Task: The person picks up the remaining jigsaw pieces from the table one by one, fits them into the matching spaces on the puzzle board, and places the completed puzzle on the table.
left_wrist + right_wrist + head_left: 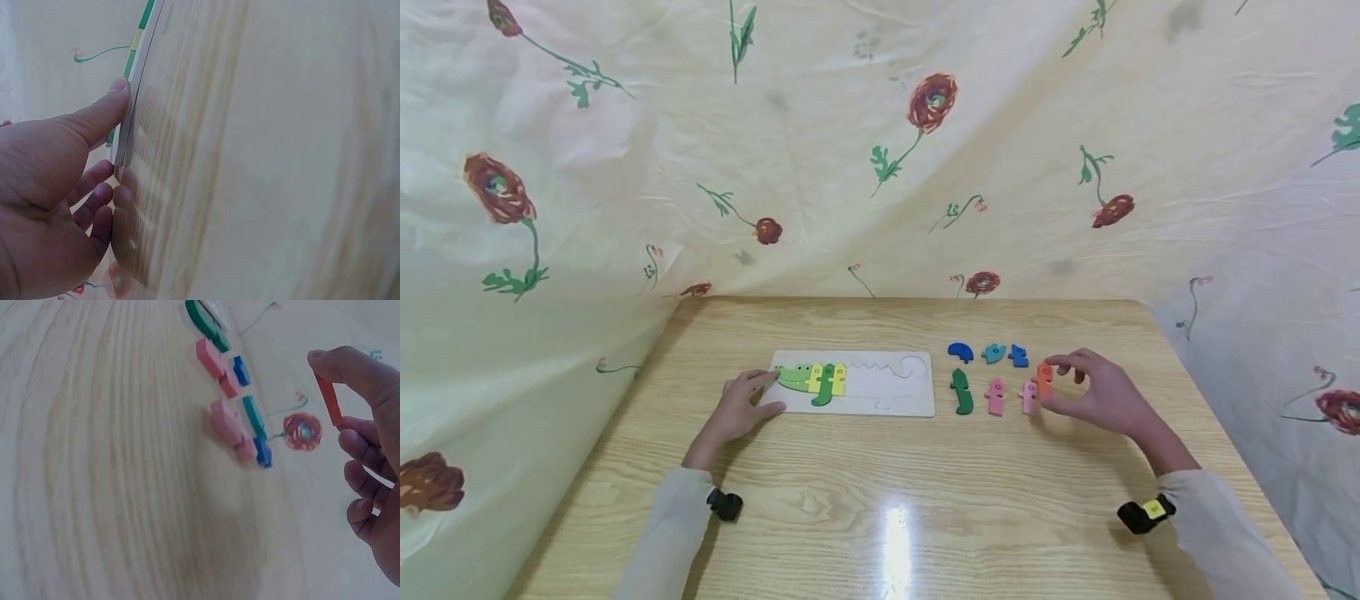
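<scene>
orange puzzle piece (1043, 379) sits pinched end to end between the thumb and a fingertip of a person's right hand (1097, 392), to the right of the white puzzle board (887, 404); the right wrist view shows the piece edge-on, the thumb at one end and the finger at the other. in the head view, it partly overlaps a mauve piece (1027, 398). between that piece and the board lie a pink piece (995, 398) and, closest to the board, a long green piece (961, 393). a second row, slightly farther from the person and also right of the board, runs outward from it: a dark blue piece (959, 352), a teal piece (994, 353) and a blue piece (1018, 357).

at the board's left end, the left hand (741, 407) has its thumb and fingers spread apart, touching the near corner and the end. within the board's left part sit a green crocodile head (794, 378), two yellow pieces (839, 380) and, between them, a green leg piece (825, 387); line-drawn outlines, among them a curled tail, continue toward its right end. beneath the board is a wood-grain table (820, 475); beyond it hangs a flowered cloth (820, 150).
</scene>
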A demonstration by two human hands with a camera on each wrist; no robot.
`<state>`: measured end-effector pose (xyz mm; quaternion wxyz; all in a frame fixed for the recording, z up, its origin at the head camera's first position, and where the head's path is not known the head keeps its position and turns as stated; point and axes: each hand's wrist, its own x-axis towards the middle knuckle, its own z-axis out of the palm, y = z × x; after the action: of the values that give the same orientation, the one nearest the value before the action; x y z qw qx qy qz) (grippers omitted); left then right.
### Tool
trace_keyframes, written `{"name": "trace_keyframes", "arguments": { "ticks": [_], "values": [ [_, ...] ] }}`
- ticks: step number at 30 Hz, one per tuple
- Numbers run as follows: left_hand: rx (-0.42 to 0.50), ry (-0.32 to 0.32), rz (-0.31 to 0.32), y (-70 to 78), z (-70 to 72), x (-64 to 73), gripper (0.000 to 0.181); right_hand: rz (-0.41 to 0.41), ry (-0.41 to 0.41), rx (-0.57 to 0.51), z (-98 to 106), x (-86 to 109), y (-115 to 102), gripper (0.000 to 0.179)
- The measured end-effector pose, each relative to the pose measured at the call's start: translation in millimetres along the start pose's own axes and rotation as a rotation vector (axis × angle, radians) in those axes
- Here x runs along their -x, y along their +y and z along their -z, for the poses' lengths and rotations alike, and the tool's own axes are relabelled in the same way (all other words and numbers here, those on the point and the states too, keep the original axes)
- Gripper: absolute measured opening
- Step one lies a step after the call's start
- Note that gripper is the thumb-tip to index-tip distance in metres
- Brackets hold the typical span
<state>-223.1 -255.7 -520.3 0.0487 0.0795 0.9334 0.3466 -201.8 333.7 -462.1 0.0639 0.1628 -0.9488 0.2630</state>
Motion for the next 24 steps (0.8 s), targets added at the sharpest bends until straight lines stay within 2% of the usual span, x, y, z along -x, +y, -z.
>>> {"name": "trace_keyframes", "arguments": {
  "ticks": [8,24],
  "values": [
    [-0.004,-0.005,0.001,-1.2,-0.4,-0.7,0.068,0.029,-0.003,-0.006,-5,-13.9,-18,0.065],
    [0.010,-0.005,0.018,1.9,-0.2,1.4,0.067,0.081,-0.021,-0.097,-24,-45.1,-44,0.065]
  ]
}}
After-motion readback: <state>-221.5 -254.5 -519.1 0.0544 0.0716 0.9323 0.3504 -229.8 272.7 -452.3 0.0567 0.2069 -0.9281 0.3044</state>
